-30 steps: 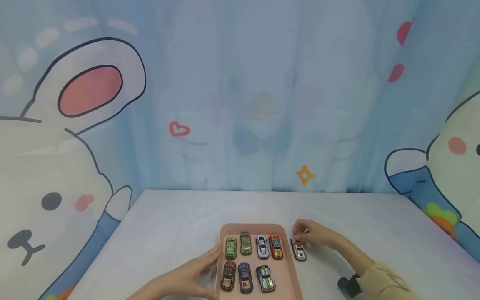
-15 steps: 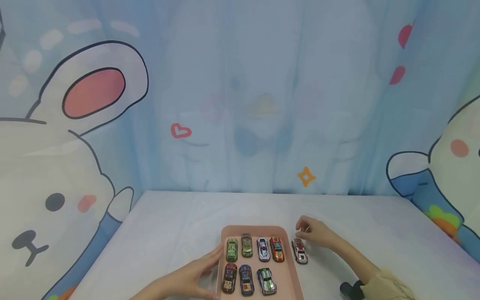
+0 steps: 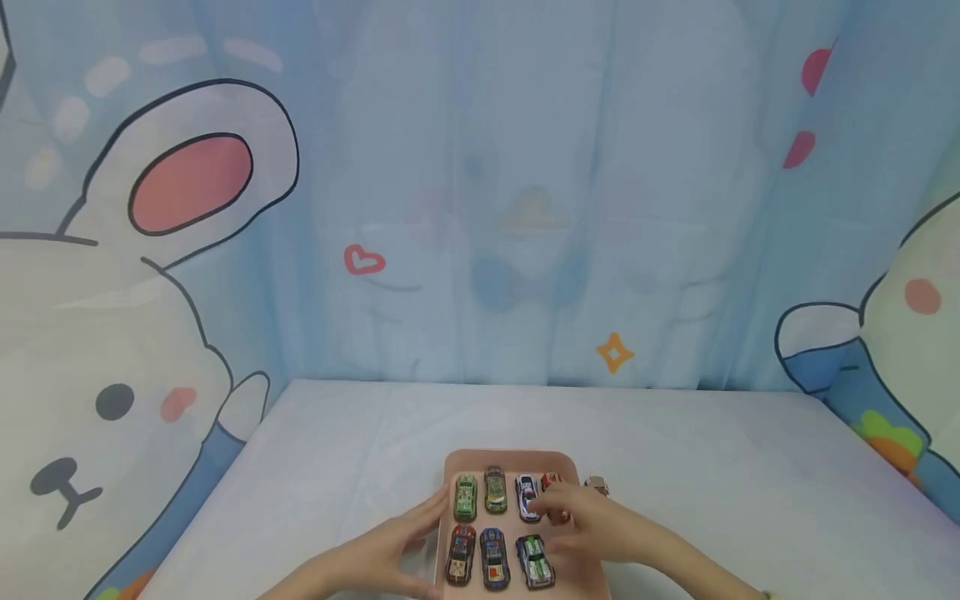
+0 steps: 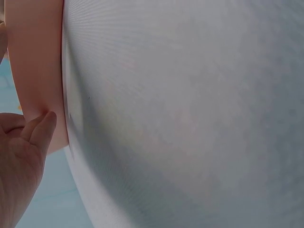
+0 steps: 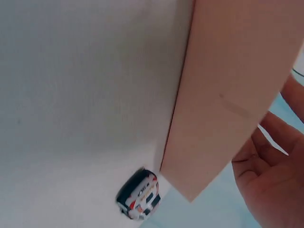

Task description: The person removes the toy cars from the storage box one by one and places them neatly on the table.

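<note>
A pink tray (image 3: 512, 457) on the white table bears several toy cars in two rows. On its left side rests my left hand (image 3: 386, 550), thumb and fingers spread; in the left wrist view its fingertips (image 4: 47, 124) touch the tray's outer wall (image 4: 35, 61). Over the tray's right half is my right hand (image 3: 603, 525), fingers bent loosely beside a white toy car (image 3: 527, 497). It partly covers a red toy car (image 3: 551, 480). The right wrist view has this hand (image 5: 273, 161) above the rim, nothing visible in its fingers. A white-and-red toy car (image 5: 142, 194) stands outside the tray.
Within the tray are also a green car (image 3: 466, 498), an olive one (image 3: 495, 489), two dark ones in the front row and a silver-green one (image 3: 536, 562). A blue curtain with cartoon figures (image 3: 540, 208) hangs behind the table (image 3: 360, 433).
My right hand has left the white-and-red car outside the tray and moved left over the tray. The left hand stays at the tray's side.
</note>
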The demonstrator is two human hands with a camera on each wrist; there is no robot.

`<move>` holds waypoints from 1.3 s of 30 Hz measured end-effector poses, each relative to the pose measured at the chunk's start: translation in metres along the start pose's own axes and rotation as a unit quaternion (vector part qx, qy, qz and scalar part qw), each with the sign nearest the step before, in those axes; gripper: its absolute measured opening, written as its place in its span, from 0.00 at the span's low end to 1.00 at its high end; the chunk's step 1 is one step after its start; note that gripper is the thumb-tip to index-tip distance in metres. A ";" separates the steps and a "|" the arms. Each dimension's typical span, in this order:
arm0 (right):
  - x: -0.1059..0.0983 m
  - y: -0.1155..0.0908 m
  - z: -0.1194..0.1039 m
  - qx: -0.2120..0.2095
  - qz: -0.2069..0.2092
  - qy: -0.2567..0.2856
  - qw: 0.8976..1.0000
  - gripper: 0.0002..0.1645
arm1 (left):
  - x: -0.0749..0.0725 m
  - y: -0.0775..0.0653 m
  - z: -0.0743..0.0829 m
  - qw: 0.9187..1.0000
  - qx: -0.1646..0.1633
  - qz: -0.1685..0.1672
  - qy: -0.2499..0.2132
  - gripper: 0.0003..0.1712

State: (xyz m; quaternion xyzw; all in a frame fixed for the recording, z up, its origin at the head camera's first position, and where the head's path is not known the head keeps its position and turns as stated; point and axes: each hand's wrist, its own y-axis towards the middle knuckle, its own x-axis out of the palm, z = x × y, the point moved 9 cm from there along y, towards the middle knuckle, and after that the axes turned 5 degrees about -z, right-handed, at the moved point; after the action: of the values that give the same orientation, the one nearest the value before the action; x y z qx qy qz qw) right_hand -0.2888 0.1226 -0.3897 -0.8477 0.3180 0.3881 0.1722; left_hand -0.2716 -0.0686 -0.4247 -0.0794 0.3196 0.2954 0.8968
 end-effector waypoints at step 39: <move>0.028 0.010 -0.001 0.000 -0.028 -0.046 0.999 0.20 | 0.003 -0.003 -0.004 0.999 -0.019 -0.006 -0.042 0.55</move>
State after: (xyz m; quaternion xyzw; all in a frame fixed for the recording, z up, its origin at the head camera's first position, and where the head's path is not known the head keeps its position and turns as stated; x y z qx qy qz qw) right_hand -0.2808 0.1033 -0.4110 -0.8377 0.2862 0.4213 0.1973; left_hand -0.2703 -0.0707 -0.4294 -0.0855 0.2756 0.2987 0.9097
